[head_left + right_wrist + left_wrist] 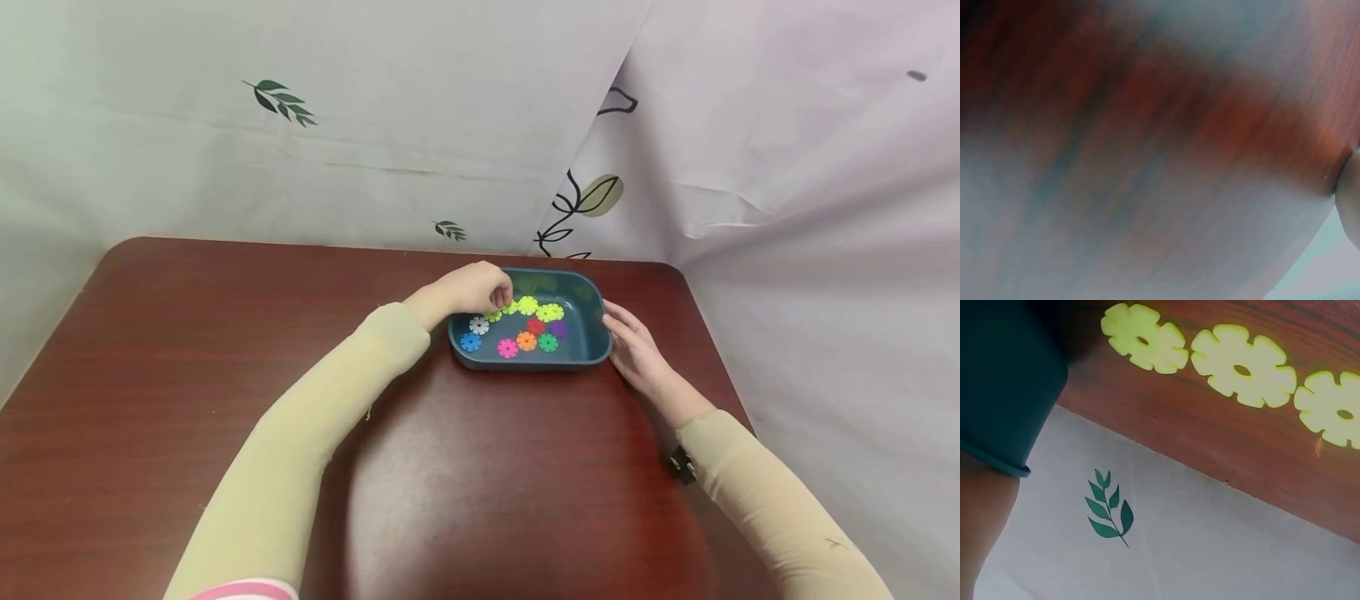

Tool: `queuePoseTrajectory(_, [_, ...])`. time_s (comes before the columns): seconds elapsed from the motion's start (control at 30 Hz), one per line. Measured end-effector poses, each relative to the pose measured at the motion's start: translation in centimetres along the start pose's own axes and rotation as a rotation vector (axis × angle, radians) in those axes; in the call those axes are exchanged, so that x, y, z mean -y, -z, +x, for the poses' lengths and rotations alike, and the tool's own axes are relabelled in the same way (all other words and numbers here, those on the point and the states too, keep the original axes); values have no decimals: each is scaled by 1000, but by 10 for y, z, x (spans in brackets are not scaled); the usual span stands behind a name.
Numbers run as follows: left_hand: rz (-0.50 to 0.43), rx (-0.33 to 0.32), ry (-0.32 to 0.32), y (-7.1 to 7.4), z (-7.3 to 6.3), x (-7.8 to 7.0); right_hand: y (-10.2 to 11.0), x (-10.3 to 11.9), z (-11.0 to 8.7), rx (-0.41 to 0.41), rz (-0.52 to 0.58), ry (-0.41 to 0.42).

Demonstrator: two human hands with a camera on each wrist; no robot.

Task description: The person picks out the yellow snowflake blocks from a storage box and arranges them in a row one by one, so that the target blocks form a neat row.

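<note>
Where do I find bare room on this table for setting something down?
Two patches look bare: the front of the table, between the sleeves, and its left part, beyond the left sleeve. Crowded: the tray, holding discs, with the left hand over it and the right hand at its right end.

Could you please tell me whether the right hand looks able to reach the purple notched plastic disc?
Probably yes: the right hand touches the right end of the dark blue-green rounded plastic tray, whose open top leaves the purple disc reachable from above.
</note>
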State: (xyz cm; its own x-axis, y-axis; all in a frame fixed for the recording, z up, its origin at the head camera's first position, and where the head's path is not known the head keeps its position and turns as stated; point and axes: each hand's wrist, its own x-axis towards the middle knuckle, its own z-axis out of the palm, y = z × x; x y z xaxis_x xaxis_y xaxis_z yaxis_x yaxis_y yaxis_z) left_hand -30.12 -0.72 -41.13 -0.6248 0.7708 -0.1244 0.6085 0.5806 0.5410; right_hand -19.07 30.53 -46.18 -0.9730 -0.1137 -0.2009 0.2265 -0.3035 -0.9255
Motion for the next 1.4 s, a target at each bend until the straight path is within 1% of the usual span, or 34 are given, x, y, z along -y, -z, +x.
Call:
queuePoseTrajectory(0.13, [53, 12, 0, -2, 0, 1, 0, 0, 0, 0, 4, 8])
queuePoseTrajectory(0.3, [72, 12, 24, -3, -1, 1, -2, 0, 1, 3, 1, -3])
queuePoseTrajectory(0.47, [130, 41, 34, -7, 0, 1, -1, -1, 2, 2, -5, -13])
queuePoseTrajectory(0.57, [142, 54, 30, -9, 1, 1, 0, 0, 2, 10, 0, -11])
queuePoseTrajectory(0.67, [138, 52, 26, -11, 2, 1, 1, 0, 1, 10, -7, -7])
queuePoseTrajectory(0.83, [121, 17, 42, -13, 3, 0, 2, 0, 1, 1, -10, -7])
queuePoseTrajectory(0.93, [145, 11, 62, -13, 3, 0, 2, 0, 1, -3, -12, -7])
queuePoseTrajectory(1.07, [191, 36, 75, -13, 4, -1, 2, 1, 3, -2, -18, -4])
queuePoseTrajectory(1.2, [205, 52, 64, -12, 3, -2, 2, 2, 4, -5, -15, -5])
queuePoseTrajectory(1.4, [194, 63, 36, -12, 2, -2, 2, 2, 4, -6, -12, -14])
